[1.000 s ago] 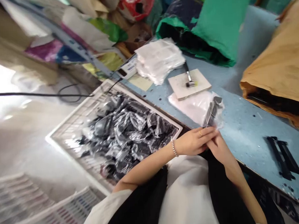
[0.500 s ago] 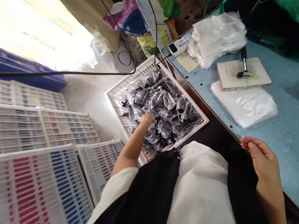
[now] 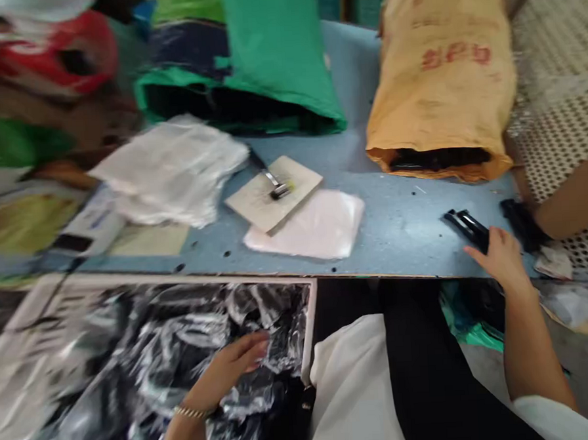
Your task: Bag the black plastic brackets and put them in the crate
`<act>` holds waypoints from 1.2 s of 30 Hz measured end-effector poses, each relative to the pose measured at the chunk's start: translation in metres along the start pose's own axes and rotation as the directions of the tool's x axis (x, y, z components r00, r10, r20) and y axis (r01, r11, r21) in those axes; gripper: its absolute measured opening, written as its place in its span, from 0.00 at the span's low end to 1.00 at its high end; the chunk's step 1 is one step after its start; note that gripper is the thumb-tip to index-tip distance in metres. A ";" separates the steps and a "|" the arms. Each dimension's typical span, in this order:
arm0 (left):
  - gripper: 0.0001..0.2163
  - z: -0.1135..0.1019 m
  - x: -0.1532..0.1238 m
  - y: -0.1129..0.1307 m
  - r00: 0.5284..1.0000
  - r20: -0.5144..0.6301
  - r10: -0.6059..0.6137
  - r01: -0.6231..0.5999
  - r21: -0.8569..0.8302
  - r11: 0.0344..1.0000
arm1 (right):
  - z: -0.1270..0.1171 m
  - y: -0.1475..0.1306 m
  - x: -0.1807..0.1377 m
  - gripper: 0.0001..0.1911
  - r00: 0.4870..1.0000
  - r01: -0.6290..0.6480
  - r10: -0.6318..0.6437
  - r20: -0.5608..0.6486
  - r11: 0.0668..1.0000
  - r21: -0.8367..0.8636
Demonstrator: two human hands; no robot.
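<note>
- My right hand (image 3: 500, 258) rests at the near edge of the blue speckled tabletop (image 3: 402, 221), fingertips laid on the near end of a black elongated plastic clip (image 3: 464, 227).
- Clip's long axis runs diagonally, from far-left toward near-right; it lies just ahead of and to the left of my right palm. The right hand is the nearer one by far; the left is well apart, down off the table.
- Right-hand grip: fingers curled loosely over the clip's end, touching it. I cannot tell whether they have closed round it.
- A second black piece (image 3: 521, 224) lies just to the right, partly behind a perforated white basket (image 3: 560, 134).
- My left hand (image 3: 233, 367) is flat and relaxed, fingers extended, resting on the crinkled clear-bagged dark parts (image 3: 182, 344) in the white plastic crate (image 3: 307, 331) below the table edge. It grasps nothing.
- Further back on the table: a flat stack of clear bags (image 3: 309, 229), a beige square board (image 3: 273, 195) with a small metal tool (image 3: 278, 186) on it, an orange sack (image 3: 439, 81) and a green sack (image 3: 266, 64), both lying open-mouthed toward me.
- View is motion-blurred; fine finger detail is unreliable.
</note>
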State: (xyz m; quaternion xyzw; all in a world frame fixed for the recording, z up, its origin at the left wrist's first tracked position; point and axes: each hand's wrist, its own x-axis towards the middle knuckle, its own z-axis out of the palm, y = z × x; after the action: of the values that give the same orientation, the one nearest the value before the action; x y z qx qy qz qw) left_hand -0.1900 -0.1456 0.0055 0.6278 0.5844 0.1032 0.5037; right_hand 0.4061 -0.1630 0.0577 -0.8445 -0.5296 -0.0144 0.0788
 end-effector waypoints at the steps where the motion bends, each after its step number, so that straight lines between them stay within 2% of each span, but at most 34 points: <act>1: 0.18 0.003 0.015 0.017 0.999 0.017 0.044 -0.042 -0.097 0.994 | 0.001 0.013 0.001 0.37 0.997 -0.054 0.055 0.061 0.998 -0.031; 3: 0.20 0.017 0.050 0.065 0.984 -0.070 0.164 -0.174 -0.195 0.965 | 0.004 0.029 0.002 0.38 0.981 -0.126 0.128 0.146 0.992 -0.020; 4: 0.20 0.028 0.069 0.093 0.958 -0.162 0.237 -0.261 -0.145 0.954 | 0.005 0.034 0.002 0.37 0.976 -0.153 0.151 0.155 0.988 -0.001; 6: 0.16 0.052 0.110 0.145 0.862 -0.332 0.383 -0.372 0.097 0.923 | 0.004 0.038 0.002 0.34 0.971 -0.205 0.199 0.130 0.978 0.032; 7: 0.14 0.064 0.130 0.165 0.823 -0.378 0.424 -0.357 0.236 0.904 | 0.003 0.039 0.003 0.31 0.968 -0.235 0.227 0.105 0.970 0.066; 8: 0.11 0.073 0.148 0.180 0.820 -0.381 0.428 -0.302 0.347 0.888 | 0.002 0.040 0.003 0.28 0.962 -0.268 0.257 0.087 0.952 0.147; 9: 0.07 0.079 0.162 0.189 0.837 -0.372 0.403 -0.236 0.418 0.877 | 0.001 0.039 0.003 0.25 0.953 -0.302 0.288 0.089 0.915 0.267; 10: 0.05 0.081 0.173 0.192 0.858 -0.352 0.373 -0.192 0.454 0.870 | 0.001 0.037 0.002 0.24 0.944 -0.330 0.310 0.116 0.853 0.403; 12: 0.05 0.076 0.184 0.189 0.900 -0.298 0.318 -0.179 0.414 0.892 | 0.006 0.024 -0.002 0.24 0.933 -0.358 0.289 0.214 0.687 0.633; 14: 0.04 0.064 0.185 0.179 0.920 -0.271 0.284 -0.216 0.253 0.943 | 0.014 -0.005 -0.010 0.27 0.932 -0.359 0.183 0.312 0.575 0.735; 16: 0.06 0.052 0.183 0.171 0.931 -0.291 0.222 -0.224 0.025 0.974 | 0.023 -0.049 -0.019 0.31 0.904 -0.392 0.028 0.426 0.448 0.803; 18: 0.08 0.046 0.184 0.166 0.943 -0.302 0.141 -0.207 -0.202 0.957 | 0.029 -0.100 -0.026 0.30 0.804 -0.529 -0.208 0.557 0.179 0.830; 20: 0.09 0.044 0.186 0.163 0.953 -0.288 0.089 -0.198 -0.375 0.906 | 0.034 -0.148 -0.029 0.28 0.661 -0.693 -0.429 0.616 -0.032 0.721; 21: 0.10 0.043 0.186 0.162 0.956 -0.282 0.081 -0.201 -0.428 0.881 | 0.037 -0.168 -0.029 0.27 0.576 -0.770 -0.518 0.632 -0.085 0.632; 23: 0.10 0.041 0.186 0.158 0.941 -0.320 0.111 -0.250 -0.436 0.864 | 0.043 -0.194 -0.030 0.25 0.417 -0.885 -0.638 0.647 -0.125 0.448; 24: 0.07 0.040 0.184 0.156 0.919 -0.361 0.157 -0.296 -0.372 0.880 | 0.046 -0.201 -0.030 0.24 0.365 -0.917 -0.669 0.647 -0.136 0.376; 25: 0.04 0.037 0.182 0.153 0.887 -0.403 0.224 -0.344 -0.254 0.904 | 0.049 -0.204 -0.031 0.23 0.344 -0.931 -0.683 0.644 -0.157 0.331; 26: 0.04 0.035 0.179 0.150 0.849 -0.430 0.308 -0.380 -0.091 0.920 | 0.051 -0.204 -0.032 0.22 0.345 -0.934 -0.687 0.639 -0.181 0.309; 27: 0.08 0.032 0.176 0.147 0.810 -0.431 0.397 -0.398 0.093 0.913 | 0.052 -0.202 -0.032 0.22 0.348 -0.934 -0.695 0.630 -0.195 0.301; 29: 0.15 0.030 0.170 0.144 0.760 -0.374 0.532 -0.386 0.400 0.832 | 0.054 -0.199 -0.033 0.24 0.307 -0.947 -0.736 0.603 -0.170 0.274; 32: 0.21 0.040 0.156 0.146 0.700 -0.332 0.633 -0.384 0.571 0.725 | 0.061 -0.208 -0.029 0.28 0.171 -0.983 -0.799 0.577 -0.102 0.149; 33: 0.23 0.047 0.149 0.149 0.662 -0.329 0.674 -0.417 0.586 0.695 | 0.064 -0.214 -0.027 0.29 0.164 -0.986 -0.800 0.577 -0.121 0.113; 34: 0.23 0.056 0.139 0.153 0.614 -0.316 0.723 -0.468 0.592 0.656 | 0.067 -0.221 -0.025 0.30 0.186 -0.982 -0.792 0.582 -0.163 0.091; 36: 0.23 0.073 0.118 0.160 0.506 -0.271 0.818 -0.590 0.584 0.558 | 0.073 -0.231 -0.022 0.30 0.272 -0.959 -0.751 0.601 -0.263 0.106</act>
State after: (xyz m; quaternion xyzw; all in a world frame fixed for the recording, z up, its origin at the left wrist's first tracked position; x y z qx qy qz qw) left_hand -0.0020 -0.0534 0.0368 0.8527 0.3858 0.3407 0.0899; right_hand 0.1849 -0.0731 0.0104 -0.2629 0.0097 0.8915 0.3689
